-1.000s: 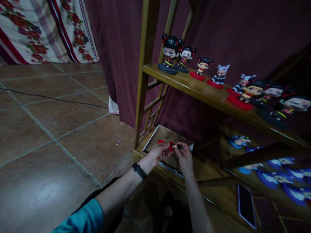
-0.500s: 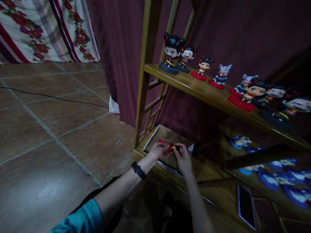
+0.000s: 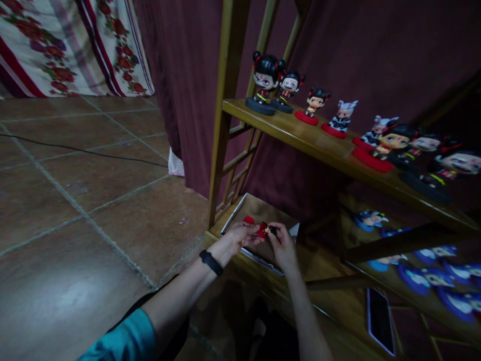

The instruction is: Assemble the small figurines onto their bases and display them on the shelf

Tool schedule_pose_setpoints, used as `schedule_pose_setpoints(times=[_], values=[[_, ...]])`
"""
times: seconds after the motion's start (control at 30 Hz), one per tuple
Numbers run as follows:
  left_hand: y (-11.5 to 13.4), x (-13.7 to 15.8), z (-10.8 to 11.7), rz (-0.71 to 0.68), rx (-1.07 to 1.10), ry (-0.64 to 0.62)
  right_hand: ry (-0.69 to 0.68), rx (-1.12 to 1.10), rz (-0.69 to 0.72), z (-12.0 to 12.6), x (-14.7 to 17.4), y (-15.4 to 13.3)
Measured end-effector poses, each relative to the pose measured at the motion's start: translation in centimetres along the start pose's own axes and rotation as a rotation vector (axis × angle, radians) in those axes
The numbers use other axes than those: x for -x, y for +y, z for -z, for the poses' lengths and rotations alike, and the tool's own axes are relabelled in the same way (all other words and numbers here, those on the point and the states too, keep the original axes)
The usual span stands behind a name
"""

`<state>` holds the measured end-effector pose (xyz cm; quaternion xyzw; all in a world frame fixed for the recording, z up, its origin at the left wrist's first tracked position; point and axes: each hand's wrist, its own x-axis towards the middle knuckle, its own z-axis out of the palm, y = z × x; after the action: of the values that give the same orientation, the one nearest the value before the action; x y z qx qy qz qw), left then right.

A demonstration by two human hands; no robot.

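Over a shallow cardboard box (image 3: 268, 206), my left hand (image 3: 242, 235) pinches the red round base of a small figurine (image 3: 266, 230). At the figurine's dark-haired head, my right hand (image 3: 282, 244) grips from the other side, so the toy lies sideways between both hands. Its pale body and face show between the fingertips; part of the head and base is covered. A separate red disc (image 3: 248, 219) lies in the box just beyond my left hand. The box rests on the lowest wooden shelf.
Several figurines on red or dark bases, one a black-haired figurine (image 3: 266, 80), line the upper wooden shelf (image 3: 293, 131). More figurines on blue bases stand at lower right. A phone (image 3: 380, 321) lies nearby. A black cable (image 3: 82, 149) crosses the tiled floor.
My left hand has turned slightly and its wrist has shifted a little to the left, showing more of the red disc in the box. My right hand keeps its grip on the figurine.
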<state>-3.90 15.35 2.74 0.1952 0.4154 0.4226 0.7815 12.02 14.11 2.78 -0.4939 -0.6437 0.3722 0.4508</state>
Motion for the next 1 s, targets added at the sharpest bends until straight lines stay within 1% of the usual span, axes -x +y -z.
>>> schedule_pose_setpoints(times=[0.23, 0.4, 0.53, 0.63, 0.77, 0.9, 1.0], values=[[-1.3, -0.5, -0.6, -0.099, 0.126, 0.004, 0.13, -0.044, -0.045, -0.4, -0.2, 0.5], [-2.2, -0.5, -1.3, -0.173, 0.215, 0.046, 0.166, -0.02, -0.059, -0.9, -0.3, 0.3], [-2.8, -0.3, -1.7, -0.217, 0.244, 0.074, 0.201, 0.002, -0.054, -1.1, -0.2, 0.1], [-2.8, 0.0, -1.8, -0.205, 0.236, 0.084, 0.177, 0.021, -0.044, -0.8, -0.2, 0.1], [-2.2, 0.5, -1.5, -0.15, 0.182, 0.069, 0.091, 0.043, -0.024, -0.5, -0.1, 0.1], [-1.8, 0.6, -1.2, -0.153, 0.162, 0.056, 0.093, 0.047, -0.009, -0.9, 0.0, -0.1], [-1.8, 0.4, -1.2, -0.177, 0.128, 0.088, 0.088, 0.068, 0.013, -1.1, -0.1, -0.3]])
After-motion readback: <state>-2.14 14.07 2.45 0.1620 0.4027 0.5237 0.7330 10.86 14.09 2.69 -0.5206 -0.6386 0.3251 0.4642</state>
